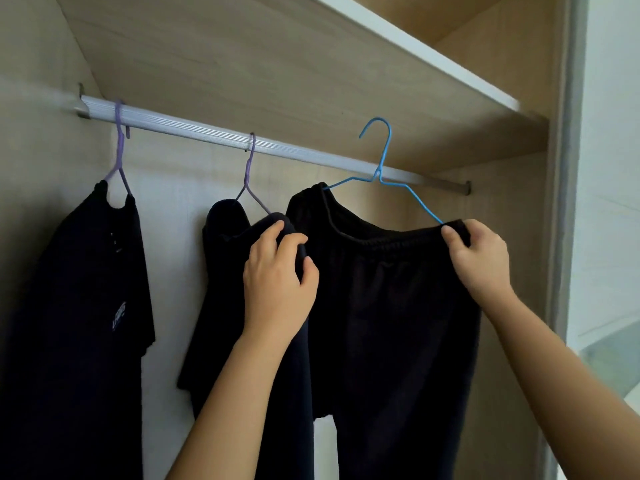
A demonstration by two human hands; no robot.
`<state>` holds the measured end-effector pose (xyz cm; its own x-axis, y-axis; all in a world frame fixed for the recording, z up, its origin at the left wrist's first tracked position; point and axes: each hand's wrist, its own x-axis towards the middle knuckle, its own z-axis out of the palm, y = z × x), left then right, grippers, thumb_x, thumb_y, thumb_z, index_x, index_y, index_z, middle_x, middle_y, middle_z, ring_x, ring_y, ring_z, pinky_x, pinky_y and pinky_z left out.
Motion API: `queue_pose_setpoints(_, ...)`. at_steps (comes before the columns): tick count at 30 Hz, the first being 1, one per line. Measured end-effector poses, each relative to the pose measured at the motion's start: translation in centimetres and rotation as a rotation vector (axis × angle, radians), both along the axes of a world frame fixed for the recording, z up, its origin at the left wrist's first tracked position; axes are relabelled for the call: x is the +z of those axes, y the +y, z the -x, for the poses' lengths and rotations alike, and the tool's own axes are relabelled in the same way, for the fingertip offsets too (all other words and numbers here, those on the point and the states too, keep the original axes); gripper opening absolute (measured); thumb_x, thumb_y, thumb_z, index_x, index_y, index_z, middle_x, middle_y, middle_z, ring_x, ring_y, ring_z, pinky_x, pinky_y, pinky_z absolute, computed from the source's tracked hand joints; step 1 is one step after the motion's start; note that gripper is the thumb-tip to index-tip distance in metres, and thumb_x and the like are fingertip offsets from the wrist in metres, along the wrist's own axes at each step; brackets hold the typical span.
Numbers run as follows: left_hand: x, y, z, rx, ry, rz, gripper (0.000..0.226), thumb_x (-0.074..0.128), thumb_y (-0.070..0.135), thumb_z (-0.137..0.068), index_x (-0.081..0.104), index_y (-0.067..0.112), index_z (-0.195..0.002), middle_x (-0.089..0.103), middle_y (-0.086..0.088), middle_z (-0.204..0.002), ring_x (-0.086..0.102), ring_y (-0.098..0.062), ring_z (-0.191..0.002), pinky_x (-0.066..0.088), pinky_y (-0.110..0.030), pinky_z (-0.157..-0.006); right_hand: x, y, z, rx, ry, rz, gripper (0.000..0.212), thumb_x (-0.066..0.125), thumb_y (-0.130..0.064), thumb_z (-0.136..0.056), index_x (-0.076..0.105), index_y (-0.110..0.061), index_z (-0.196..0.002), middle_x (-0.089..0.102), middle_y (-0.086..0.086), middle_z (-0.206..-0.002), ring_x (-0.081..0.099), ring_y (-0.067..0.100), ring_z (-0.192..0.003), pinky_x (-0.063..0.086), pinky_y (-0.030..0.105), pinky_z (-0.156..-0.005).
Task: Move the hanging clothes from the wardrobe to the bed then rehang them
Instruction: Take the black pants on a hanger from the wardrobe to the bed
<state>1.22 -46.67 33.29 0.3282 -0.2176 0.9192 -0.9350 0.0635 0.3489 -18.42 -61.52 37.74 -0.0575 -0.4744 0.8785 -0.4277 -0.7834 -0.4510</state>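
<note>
Black trousers (pixel 391 306) hang by their waistband on a blue wire hanger (pixel 381 168). The hanger's hook is in front of and above the white wardrobe rail (pixel 207 131), not over it. My right hand (pixel 479 261) pinches the right end of the waistband and hanger. My left hand (pixel 277 271) grips the dark cloth where the trousers' left edge meets the middle garment. That dark middle garment (pixel 221 306) hangs from a purple hanger (pixel 250 178) on the rail. At the left, a dark T-shirt (pixel 79 306) with a small logo hangs on another purple hanger (pixel 119 157).
A wooden shelf (pixel 381 46) runs close above the rail. The wardrobe's right side panel (pixel 557 202) stands just beyond my right hand, with the rail's end bracket (pixel 465 187) near it. Pale back wall shows between the garments.
</note>
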Motion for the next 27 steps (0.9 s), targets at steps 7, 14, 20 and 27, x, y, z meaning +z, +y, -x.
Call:
queue_pose_setpoints(7,-3.4,1.5,3.5,-0.126,0.061,0.148,0.032,0.046,0.020,-0.080,0.064,0.010,-0.103,0.054,-0.015,-0.125,0.049,-0.033,-0.117,0.038,-0.038,-0.093,-4.5,6.7,5.2,-0.107,-0.019,0.027,0.030,0.054,-0.031,-0.084,0.060,-0.001,-0.082,0.056,0.009,-0.070,0.053,0.025,-0.072,0.037,0.032,-0.065)
queue_pose_setpoints(14,-11.5,4.2,7.5,-0.513,0.109,-0.024,0.041,0.041,0.026,-0.083,0.056,0.007,-0.116,0.053,-0.014,-0.126,0.053,-0.027,-0.115,0.051,-0.044,-0.090,-10.8,19.1,12.3,-0.168,-0.149,-0.117,0.031,0.056,-0.015,-0.088,0.046,-0.021,-0.058,0.046,-0.009,-0.048,0.045,-0.003,-0.045,0.031,0.008,-0.044)
queue_pose_setpoints(20,-13.9,7.9,10.3,-0.616,0.138,-0.111,0.049,0.051,0.019,-0.089,0.038,0.005,-0.135,0.039,-0.019,-0.141,0.040,-0.034,-0.129,0.040,-0.048,-0.102,-16.6,30.2,17.8,-0.306,-0.162,-0.262,0.030,0.056,-0.015,-0.088,0.049,-0.018,-0.059,0.049,-0.017,-0.044,0.043,-0.001,-0.044,0.031,0.008,-0.043)
queue_pose_setpoints(27,-15.4,9.9,14.9,-0.783,-0.030,-0.408,0.054,0.043,0.029,-0.094,0.025,0.016,-0.144,0.025,-0.012,-0.152,0.021,-0.032,-0.139,0.020,-0.046,-0.112,-19.0,41.6,21.9,-0.436,-0.139,-0.412,0.021,0.058,-0.026,-0.080,0.057,-0.021,-0.060,0.050,-0.007,-0.053,0.046,0.004,-0.054,0.037,0.023,-0.055)
